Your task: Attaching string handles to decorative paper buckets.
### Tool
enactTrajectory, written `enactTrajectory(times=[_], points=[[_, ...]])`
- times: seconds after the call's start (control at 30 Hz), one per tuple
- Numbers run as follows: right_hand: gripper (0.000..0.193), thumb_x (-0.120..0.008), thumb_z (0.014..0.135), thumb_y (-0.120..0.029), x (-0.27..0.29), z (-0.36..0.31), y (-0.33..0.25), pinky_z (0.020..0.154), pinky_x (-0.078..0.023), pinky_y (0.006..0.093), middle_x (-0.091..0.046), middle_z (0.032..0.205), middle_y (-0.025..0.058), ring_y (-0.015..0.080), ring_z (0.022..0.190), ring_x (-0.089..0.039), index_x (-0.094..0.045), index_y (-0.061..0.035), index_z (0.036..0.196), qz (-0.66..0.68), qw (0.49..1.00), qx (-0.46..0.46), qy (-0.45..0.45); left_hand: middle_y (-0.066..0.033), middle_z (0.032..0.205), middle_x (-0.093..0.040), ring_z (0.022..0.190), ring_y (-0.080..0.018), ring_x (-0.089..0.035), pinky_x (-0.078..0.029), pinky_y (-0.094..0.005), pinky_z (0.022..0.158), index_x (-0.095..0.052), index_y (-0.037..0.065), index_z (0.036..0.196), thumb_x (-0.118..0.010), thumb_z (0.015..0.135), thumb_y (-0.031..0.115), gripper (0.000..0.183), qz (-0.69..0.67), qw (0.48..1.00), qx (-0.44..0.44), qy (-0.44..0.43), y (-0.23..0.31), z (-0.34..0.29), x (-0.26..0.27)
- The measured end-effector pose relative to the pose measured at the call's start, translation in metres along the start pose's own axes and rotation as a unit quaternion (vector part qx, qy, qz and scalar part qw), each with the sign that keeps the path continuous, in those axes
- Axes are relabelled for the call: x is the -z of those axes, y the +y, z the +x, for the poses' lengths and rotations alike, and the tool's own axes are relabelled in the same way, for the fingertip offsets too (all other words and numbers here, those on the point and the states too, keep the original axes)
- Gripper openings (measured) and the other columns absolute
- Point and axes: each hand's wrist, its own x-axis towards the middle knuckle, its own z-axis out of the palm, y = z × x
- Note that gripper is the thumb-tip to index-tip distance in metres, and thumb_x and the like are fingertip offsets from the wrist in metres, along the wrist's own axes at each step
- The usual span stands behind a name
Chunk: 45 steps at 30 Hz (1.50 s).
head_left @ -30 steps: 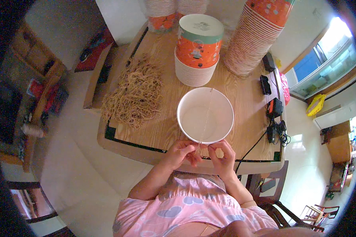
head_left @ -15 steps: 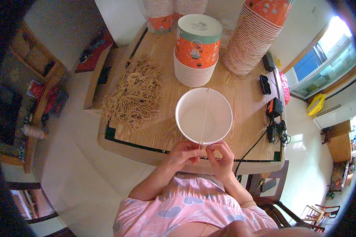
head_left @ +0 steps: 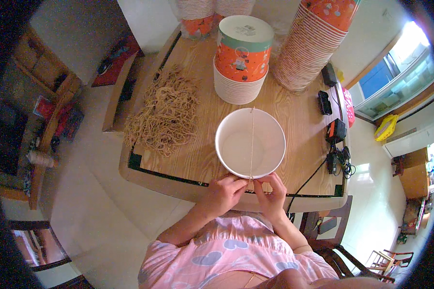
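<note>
A white paper bucket (head_left: 270, 142) stands mouth up near the table's front edge. A thin tan cord (head_left: 252, 139) runs straight across its mouth, from the far rim to the near rim. At the near rim my left hand (head_left: 225, 192) and my right hand (head_left: 271, 191) pinch the cord with their fingertips, close together just outside the wall. The cord's ends are mostly hidden by the fingers. Left of the bucket lies a tangled heap of tan cords (head_left: 165, 115). Behind it, upside-down nested buckets (head_left: 242, 62) show orange and green printing.
A tall leaning stack of buckets (head_left: 311, 48) rises at the back right, and wrapped stacks (head_left: 196, 14) stand at the back left. Along the right edge of the wooden table (head_left: 294, 168) lie a black-and-orange adapter (head_left: 335, 130), coiled cable (head_left: 343, 159) and a black case (head_left: 324, 102).
Both hands stay at the near rim, and the fingers of my left hand have tucked in closer to the bucket wall. Less loose cord shows between the hands.
</note>
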Motion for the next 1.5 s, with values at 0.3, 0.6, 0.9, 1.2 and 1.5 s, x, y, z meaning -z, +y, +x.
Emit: enactTrajectory(times=[0.3, 0.6, 0.9, 1.2, 1.5], points=[[0.01, -0.059, 0.07, 0.008, 0.0, -0.007, 0.007, 0.064, -0.043, 0.0254, -0.057, 0.077, 0.0094, 0.0174, 0.072, -0.056, -0.054, 0.0008, 0.075, 0.012, 0.999, -0.004, 0.047, -0.0135, 0.088, -0.063, 0.077, -0.028, -0.062, -0.05, -0.0349, 0.067, -0.062, 0.005, 0.092, -0.06, 0.075, 0.008, 0.018, -0.125, 0.992, 0.009, -0.004, 0.006, -0.004, -0.002], [0.01, -0.06, 0.07, 0.008, 0.004, -0.013, 0.005, 0.066, -0.045, 0.0267, -0.059, 0.081, 0.0115, 0.019, 0.075, -0.058, -0.057, 0.0011, 0.077, -0.018, 0.999, 0.022, 0.021, -0.0136, 0.088, -0.063, 0.08, -0.027, -0.062, -0.05, -0.0337, 0.07, -0.062, 0.003, 0.093, -0.061, 0.076, 0.009, 0.018, -0.139, 0.99, 0.03, 0.011, 0.006, -0.007, -0.009], [0.011, -0.057, 0.071, 0.009, 0.007, -0.012, 0.008, 0.063, -0.044, 0.0259, -0.057, 0.078, 0.0107, 0.0179, 0.072, -0.055, -0.054, 0.0014, 0.078, -0.003, 0.999, 0.001, 0.042, -0.0054, 0.085, -0.063, 0.067, -0.0161, -0.061, -0.05, -0.026, 0.06, -0.062, 0.002, 0.092, -0.062, 0.078, 0.01, 0.015, -0.329, 0.932, 0.144, 0.036, 0.009, -0.01, -0.015], [0.016, -0.06, 0.066, 0.009, 0.009, -0.011, 0.009, 0.061, -0.046, 0.0273, -0.058, 0.074, 0.0101, 0.0192, 0.067, -0.057, -0.054, -0.001, 0.076, 0.0, 0.999, 0.002, 0.045, -0.0024, 0.065, -0.055, 0.051, -0.0091, -0.05, -0.041, -0.0204, 0.045, -0.06, 0.005, 0.099, -0.054, 0.084, 0.02, 0.022, -0.642, 0.674, 0.36, -0.064, 0.012, 0.002, -0.013], [0.012, -0.058, 0.069, 0.01, 0.01, -0.012, 0.009, 0.063, -0.042, 0.0247, -0.055, 0.074, 0.0086, 0.0165, 0.069, -0.053, -0.052, 0.0006, 0.075, 0.014, 0.999, -0.008, 0.032, -0.0015, 0.054, -0.054, 0.042, -0.007, -0.048, -0.036, -0.0196, 0.038, -0.06, 0.004, 0.089, -0.054, 0.085, 0.023, 0.021, -0.652, 0.656, 0.367, -0.098, 0.004, 0.003, -0.025]])
